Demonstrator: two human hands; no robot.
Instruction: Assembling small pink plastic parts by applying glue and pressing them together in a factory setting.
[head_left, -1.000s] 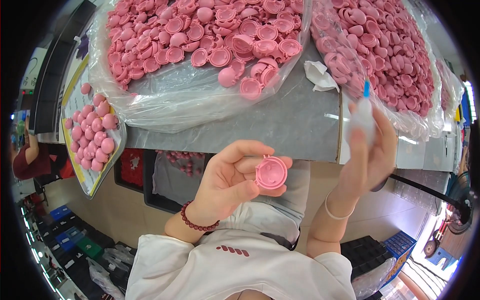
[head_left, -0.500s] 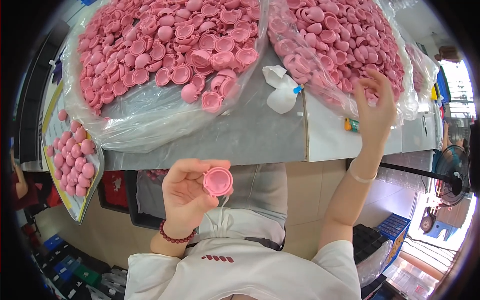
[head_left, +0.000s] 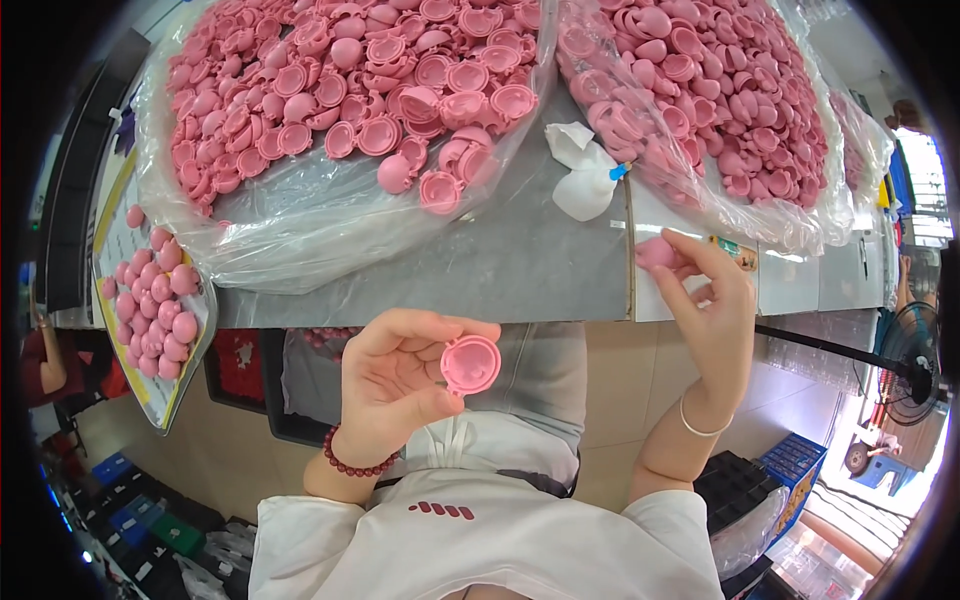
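Above my lap, my left hand [head_left: 390,372] pinches a round pink plastic half-shell [head_left: 470,364] between thumb and fingers, its hollow side facing up. My right hand [head_left: 714,300] is at the table's front edge on the right, thumb and fingertips closed on a second pink half-shell [head_left: 657,253] whose smooth outside shows. The two pieces are apart. Beyond my left hand lies a large clear plastic bag [head_left: 290,262] heaped with pink half-shells [head_left: 380,136]. Another bag with similar pink shells [head_left: 760,140] lies behind my right hand.
A white bottle [head_left: 584,192] with a blue tip stands on the grey table [head_left: 480,255] between the bags. Closed pink balls [head_left: 158,310] sit on a yellow-edged board at the left. Near my right hand lies a small green-and-orange item [head_left: 738,252]. A black fan [head_left: 908,365] stands at the right.
My right hand has come from the right bag toward me and left, now with a pink half-shell in its fingers. My left hand has shifted slightly right with its half-shell.
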